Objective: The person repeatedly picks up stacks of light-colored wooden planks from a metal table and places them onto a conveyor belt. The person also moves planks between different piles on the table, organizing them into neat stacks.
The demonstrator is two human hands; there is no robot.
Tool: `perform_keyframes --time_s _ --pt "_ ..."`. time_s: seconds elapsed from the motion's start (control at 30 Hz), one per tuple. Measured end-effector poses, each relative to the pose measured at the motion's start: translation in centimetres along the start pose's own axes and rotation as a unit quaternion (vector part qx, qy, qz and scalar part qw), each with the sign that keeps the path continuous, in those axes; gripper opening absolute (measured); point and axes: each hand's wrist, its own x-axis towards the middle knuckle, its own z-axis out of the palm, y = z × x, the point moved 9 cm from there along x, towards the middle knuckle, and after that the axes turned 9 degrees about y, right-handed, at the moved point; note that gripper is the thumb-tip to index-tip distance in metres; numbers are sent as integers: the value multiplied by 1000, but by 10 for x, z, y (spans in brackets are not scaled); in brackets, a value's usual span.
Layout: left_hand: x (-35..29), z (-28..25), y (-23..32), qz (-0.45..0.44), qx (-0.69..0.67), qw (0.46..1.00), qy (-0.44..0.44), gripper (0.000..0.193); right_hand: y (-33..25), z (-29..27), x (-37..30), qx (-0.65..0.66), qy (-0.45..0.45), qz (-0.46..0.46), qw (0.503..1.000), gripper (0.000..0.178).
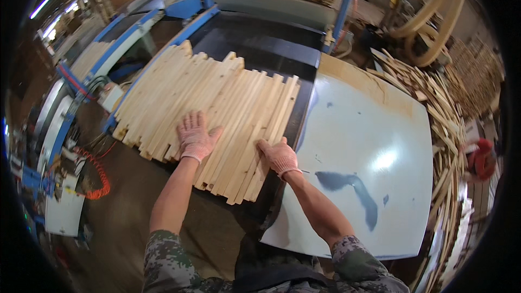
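Note:
Long pale wooden strips [228, 114] lie side by side in a flat layer on the dark conveyor belt [233, 30], their ends uneven. On top of the layer, left of its middle, my left hand [197, 137] rests flat in a pinkish knit glove, fingers spread. My right hand [279, 157], gloved the same way, holds the layer's right edge near its front end. Its thumb lies over the top of the outer strips, and the other fingers bend down along the side, partly hidden.
A light, glossy table panel [374, 152] adjoins the belt on the right. Beyond it lie heaped scrap strips [448, 125]. A blue machine frame [342, 8] spans the belt's far end. At left are another conveyor [111, 40] and a coiled orange hose [99, 182].

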Motion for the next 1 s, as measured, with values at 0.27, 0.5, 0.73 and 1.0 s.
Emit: perform_keyframes --time_s 0.27,0.5,0.73,1.0 --pt "7 2 4 4 -2 1000 23 98 -15 -40 -34 83 -41 81 992 96" --pt "28 30 -3 31 -93 993 60 89 55 -8 -182 445 -194 67 872 73" --pt "-198 -8 292 197 -720 582 -321 44 234 -31 -402 783 -29 144 604 41" --pt "-689 -52 458 483 -369 414 -678 38 396 98 -793 738 446 384 330 22"
